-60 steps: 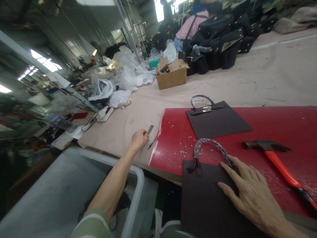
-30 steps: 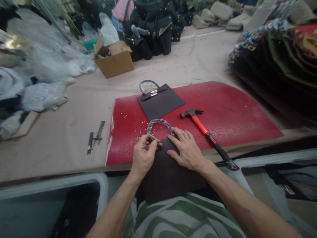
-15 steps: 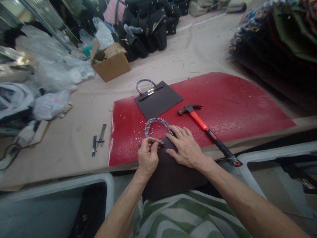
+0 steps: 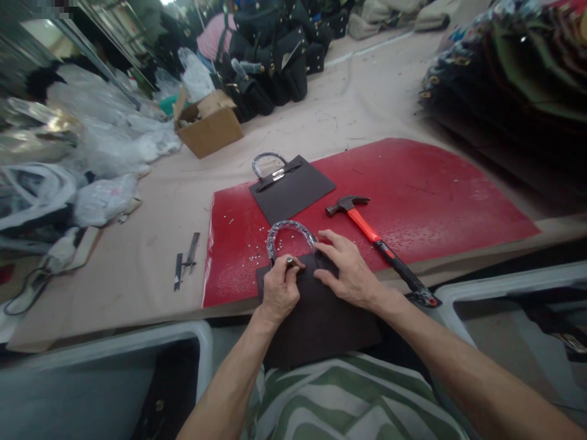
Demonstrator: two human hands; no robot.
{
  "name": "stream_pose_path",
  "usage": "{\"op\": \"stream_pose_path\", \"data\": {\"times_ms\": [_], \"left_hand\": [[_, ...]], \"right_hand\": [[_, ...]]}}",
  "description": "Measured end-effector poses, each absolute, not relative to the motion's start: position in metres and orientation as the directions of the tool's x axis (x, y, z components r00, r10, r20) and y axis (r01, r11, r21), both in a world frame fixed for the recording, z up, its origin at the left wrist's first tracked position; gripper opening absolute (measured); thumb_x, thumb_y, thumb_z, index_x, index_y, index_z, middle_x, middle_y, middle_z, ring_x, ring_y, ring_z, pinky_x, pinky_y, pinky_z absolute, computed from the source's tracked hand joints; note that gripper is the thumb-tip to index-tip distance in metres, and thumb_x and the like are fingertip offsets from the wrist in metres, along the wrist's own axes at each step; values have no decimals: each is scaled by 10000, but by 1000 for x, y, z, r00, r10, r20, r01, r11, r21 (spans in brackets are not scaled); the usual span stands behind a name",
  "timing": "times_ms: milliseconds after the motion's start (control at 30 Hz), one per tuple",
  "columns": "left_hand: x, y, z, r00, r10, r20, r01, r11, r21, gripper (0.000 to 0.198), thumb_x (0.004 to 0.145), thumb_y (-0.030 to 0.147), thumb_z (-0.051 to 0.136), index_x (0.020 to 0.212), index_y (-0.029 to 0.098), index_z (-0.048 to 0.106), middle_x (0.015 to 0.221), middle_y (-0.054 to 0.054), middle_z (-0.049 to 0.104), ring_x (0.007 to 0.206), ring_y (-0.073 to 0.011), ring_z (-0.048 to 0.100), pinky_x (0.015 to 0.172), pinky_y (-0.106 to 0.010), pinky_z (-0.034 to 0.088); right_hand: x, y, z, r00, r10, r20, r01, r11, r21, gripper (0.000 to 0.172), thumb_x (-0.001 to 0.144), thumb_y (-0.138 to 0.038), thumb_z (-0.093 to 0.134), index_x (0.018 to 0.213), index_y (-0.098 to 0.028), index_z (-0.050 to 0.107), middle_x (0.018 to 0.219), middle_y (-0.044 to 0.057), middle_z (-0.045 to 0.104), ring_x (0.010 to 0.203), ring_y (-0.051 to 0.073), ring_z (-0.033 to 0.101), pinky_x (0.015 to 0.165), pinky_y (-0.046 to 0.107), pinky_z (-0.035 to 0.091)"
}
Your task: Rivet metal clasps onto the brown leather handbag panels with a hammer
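A dark brown bag panel (image 4: 321, 327) with a plastic-wrapped handle (image 4: 288, 226) lies over the table's front edge and my lap. My left hand (image 4: 279, 290) is closed around a short metal punch (image 4: 290, 261). The punch stands nearly upright, its lower end near the panel's top edge and hidden by fingers. Fingers spread, my right hand (image 4: 348, 269) is at the handle's right base; whether its fingertips press on the panel I cannot tell. A claw hammer (image 4: 367, 226) with an orange and black handle rests to the right.
A second dark panel with handle (image 4: 298, 189) lies farther back on the red mat (image 4: 422, 201), near scattered tiny rivet-like bits (image 4: 252, 256). Metal strips (image 4: 190, 253) lie left. A cardboard box (image 4: 211, 131), black bags (image 4: 275, 61) and stacked dark pieces (image 4: 504, 104) stand behind. Grey bins (image 4: 202, 342) flank me.
My left hand has tipped the punch from lying nearly flat to more upright. My right hand's fingers have lifted and spread slightly off the panel.
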State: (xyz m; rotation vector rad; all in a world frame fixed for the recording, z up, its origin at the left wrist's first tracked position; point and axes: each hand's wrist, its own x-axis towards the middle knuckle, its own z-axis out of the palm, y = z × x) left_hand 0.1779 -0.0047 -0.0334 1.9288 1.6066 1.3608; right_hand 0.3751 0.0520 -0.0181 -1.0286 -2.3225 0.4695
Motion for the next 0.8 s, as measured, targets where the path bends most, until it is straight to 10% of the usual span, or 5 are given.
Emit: {"op": "stream_pose_path", "data": {"times_ms": [267,433,533,667,800], "left_hand": [[178,-6,-32,-46,895,444,589,-335,736,106,950,201,499,988,218,597,893,-45,720,831,-164,708,792,-265,563],[177,-6,-29,-24,936,351,571,-275,773,119,928,203,496,969,223,606,908,-57,730,866,-188,711,799,-290,566],[177,-6,-30,-23,937,348,544,-280,791,122,932,177,485,952,220,597,898,-56,725,856,-185,710,783,-283,562],[177,-5,-33,-34,923,384,531,-309,789,126,925,140,487,931,209,593,850,-43,712,794,-171,698,747,-265,551],[176,-5,-37,-35,919,392,524,-317,790,111,925,136,501,927,198,593,852,-47,711,795,-172,697,761,-265,553]], "right_hand": [[438,78,14,-204,979,-2,975,203,-88,225,931,-280,474,986,-119,621,971,193,638,844,300,628,680,377,444],[436,93,28,-124,888,-443,717,-228,-658,83,776,-189,580,766,-204,498,654,18,530,572,155,506,521,268,351],[424,88,44,-244,750,-615,376,-511,-773,106,786,-230,546,748,-217,448,603,-34,452,466,101,396,448,230,326],[411,62,71,-237,835,-497,338,-408,-848,248,908,-451,470,795,-233,438,585,-83,361,399,80,295,384,210,262],[411,31,90,-210,973,98,504,194,-842,364,970,-559,440,803,-236,466,590,-46,468,456,112,442,435,225,304]]}}
